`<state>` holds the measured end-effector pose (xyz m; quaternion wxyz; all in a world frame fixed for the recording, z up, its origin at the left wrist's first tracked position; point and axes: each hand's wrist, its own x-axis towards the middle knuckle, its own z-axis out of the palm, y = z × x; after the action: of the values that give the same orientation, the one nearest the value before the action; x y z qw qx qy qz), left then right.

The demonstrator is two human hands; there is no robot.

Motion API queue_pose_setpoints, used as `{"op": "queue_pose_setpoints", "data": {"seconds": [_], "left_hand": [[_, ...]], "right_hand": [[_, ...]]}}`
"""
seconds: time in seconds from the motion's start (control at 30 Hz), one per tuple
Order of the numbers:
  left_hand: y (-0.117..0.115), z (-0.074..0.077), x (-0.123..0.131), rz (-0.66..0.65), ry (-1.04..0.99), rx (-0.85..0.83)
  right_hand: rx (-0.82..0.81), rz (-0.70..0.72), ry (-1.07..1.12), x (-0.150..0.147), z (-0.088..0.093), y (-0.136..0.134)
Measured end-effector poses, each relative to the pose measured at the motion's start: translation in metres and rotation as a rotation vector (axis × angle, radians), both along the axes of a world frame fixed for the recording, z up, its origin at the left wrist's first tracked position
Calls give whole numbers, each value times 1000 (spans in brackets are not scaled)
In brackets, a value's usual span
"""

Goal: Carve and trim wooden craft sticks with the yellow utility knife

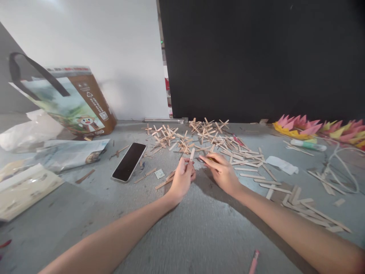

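Note:
My left hand (pixel 182 178) is closed on a wooden craft stick (pixel 192 153), whose pale end points up from between thumb and fingers. Close by on the right, my right hand (pixel 224 174) grips a slim tool (pixel 211 159) with a yellow and dark body. Its tip points toward the stick, and its exact kind is hidden by the fingers. Behind both hands lies a heap of craft sticks (pixel 168 136), many crossed over one another. More loose sticks (pixel 249 176) are spread to the right. A few sticks (pixel 164 184) lie beside my left hand.
A black phone (pixel 129 161) lies left of my hands. Farther left are a printed carrier bag (pixel 82 102) and plastic packets (pixel 30 190). To the right are pink and yellow paper crafts (pixel 299 127), a glue tube (pixel 308 145) and a white cable (pixel 339 167). A pink pencil (pixel 254 262) lies in front.

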<state>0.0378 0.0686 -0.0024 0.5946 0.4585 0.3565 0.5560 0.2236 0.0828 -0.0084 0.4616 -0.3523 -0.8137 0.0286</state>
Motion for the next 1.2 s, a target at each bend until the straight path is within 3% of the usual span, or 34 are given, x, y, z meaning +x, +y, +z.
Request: {"op": "queue_pose_setpoints", "data": {"seconds": [0.2, 1.2], "left_hand": [[-3, 6, -2, -55, 48, -1], [-6, 8, -4, -77, 123, 82]], "right_hand": [[-24, 80, -27, 1, 1, -2], [-137, 168, 116, 1, 4, -4]]}}
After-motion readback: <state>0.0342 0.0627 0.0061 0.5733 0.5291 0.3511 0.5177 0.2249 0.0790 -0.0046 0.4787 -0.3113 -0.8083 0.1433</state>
